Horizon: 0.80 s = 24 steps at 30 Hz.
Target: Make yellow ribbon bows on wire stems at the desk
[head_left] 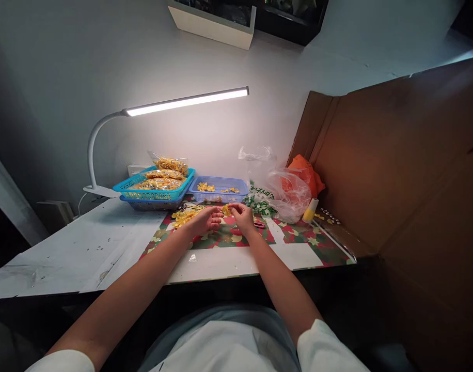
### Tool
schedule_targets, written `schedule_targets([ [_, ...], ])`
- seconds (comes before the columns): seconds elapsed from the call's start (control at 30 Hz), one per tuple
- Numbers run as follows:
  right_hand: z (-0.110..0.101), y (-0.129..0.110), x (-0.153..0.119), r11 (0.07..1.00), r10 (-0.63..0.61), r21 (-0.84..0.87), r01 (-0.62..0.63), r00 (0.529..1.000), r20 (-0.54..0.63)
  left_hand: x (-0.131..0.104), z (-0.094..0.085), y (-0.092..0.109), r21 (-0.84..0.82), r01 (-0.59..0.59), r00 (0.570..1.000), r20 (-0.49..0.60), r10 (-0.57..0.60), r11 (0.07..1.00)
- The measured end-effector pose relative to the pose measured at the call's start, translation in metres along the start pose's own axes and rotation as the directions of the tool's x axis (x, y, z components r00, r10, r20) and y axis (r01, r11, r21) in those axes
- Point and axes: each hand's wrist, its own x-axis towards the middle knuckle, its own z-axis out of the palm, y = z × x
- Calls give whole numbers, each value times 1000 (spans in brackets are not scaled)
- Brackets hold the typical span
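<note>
Above the patterned cloth, my two hands meet around a small yellow piece (226, 210), thin and petal-like; its exact kind is too small to make out. My right hand (243, 218) pinches it between thumb and fingertips. From the other side, my left hand (205, 221) has its thumb and forefinger tips at the piece, with the other fingers loosely curled. A heap of similar yellow pieces (181, 219) lies beside and partly behind my left hand. Near my right wrist rests a small reddish tool (259, 225), partly hidden.
A blue basket (122, 192) holds bagged yellow pieces. Behind my hands stands a purple basket (218, 198) with loose ones. Plastic bags (288, 199) and a yellow-and-white bottle (310, 211) are at right, by a tall cardboard sheet (395, 155). A lit lamp (190, 102) hangs overhead.
</note>
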Motion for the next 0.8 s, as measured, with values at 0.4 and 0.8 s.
schedule_targets([
  [0.4, -1, -5, -5, 928, -279, -207, 310, 946, 168, 8, -19, 0, -234, 333, 917, 305, -257, 913],
  [0.8, -4, -11, -5, 897, -363, -244, 369, 929, 71, 9, -17, -1, -341, 223, 969, 178, -170, 913],
])
